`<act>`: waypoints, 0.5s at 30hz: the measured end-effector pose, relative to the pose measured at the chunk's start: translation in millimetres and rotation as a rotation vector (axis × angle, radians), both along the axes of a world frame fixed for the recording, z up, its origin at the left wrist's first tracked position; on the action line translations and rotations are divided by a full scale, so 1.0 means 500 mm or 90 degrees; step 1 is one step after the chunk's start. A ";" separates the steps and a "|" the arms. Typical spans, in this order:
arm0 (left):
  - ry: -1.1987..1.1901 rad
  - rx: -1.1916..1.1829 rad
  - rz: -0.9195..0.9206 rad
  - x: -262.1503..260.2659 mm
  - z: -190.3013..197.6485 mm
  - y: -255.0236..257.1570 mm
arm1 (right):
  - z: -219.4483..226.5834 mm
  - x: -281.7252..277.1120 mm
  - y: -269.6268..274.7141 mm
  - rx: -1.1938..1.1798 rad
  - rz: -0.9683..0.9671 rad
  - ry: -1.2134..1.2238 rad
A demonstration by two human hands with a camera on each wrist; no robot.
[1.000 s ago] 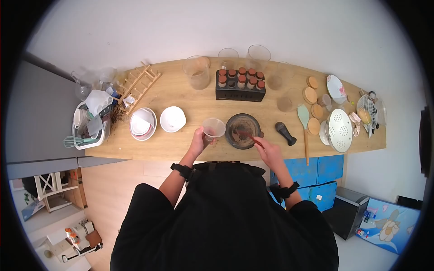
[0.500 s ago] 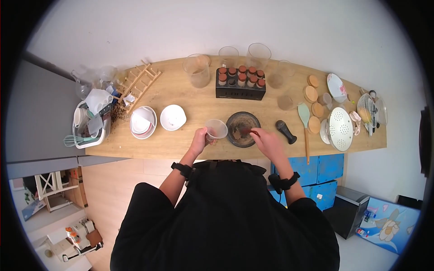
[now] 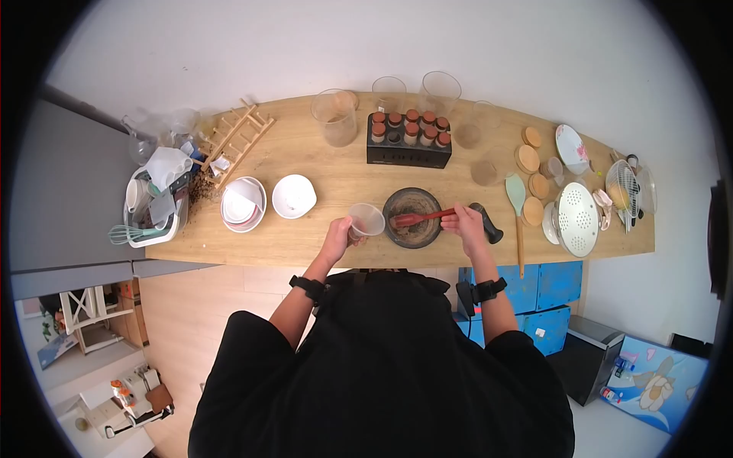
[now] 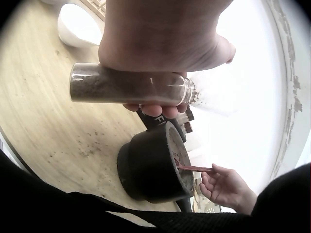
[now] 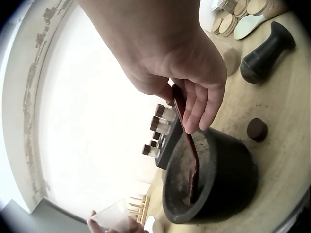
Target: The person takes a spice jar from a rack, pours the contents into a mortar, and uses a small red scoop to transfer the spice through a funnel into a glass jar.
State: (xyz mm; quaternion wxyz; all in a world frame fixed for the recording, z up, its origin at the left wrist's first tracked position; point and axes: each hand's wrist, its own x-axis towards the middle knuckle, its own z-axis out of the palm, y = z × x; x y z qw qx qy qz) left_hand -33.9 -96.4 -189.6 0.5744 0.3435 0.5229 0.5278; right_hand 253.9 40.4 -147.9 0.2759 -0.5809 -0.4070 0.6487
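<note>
My left hand (image 3: 336, 241) grips a glass spice jar (image 4: 121, 87) with brown powder inside, seen lying sideways in the left wrist view. A translucent funnel (image 3: 368, 220) sits at the jar's mouth, with dark specks near the neck. Just right of it stands a black mortar (image 4: 146, 167), its inner wall coated in brown powder. Between thumb and fingers, my right hand (image 3: 467, 226) pinches the handle of a dark red spatula (image 3: 424, 217). The spatula's head is inside the mortar in the right wrist view (image 5: 193, 182).
A black pestle (image 5: 267, 53) and a small dark cap (image 5: 257, 129) lie right of the mortar. Behind stands a black rack (image 3: 408, 155) of red-capped jars. White bowls (image 3: 294, 196) are at left; a green spatula (image 3: 515, 195) and white colander (image 3: 574, 220) at right.
My right hand has shifted right and slightly back, turning so the spatula's handle now shows fully, sloping across the mortar's rim. My left hand with jar and funnel has barely moved.
</note>
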 end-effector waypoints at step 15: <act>0.161 -0.021 -0.060 0.001 -0.011 0.023 | 0.008 0.057 -0.036 -0.037 -0.088 0.210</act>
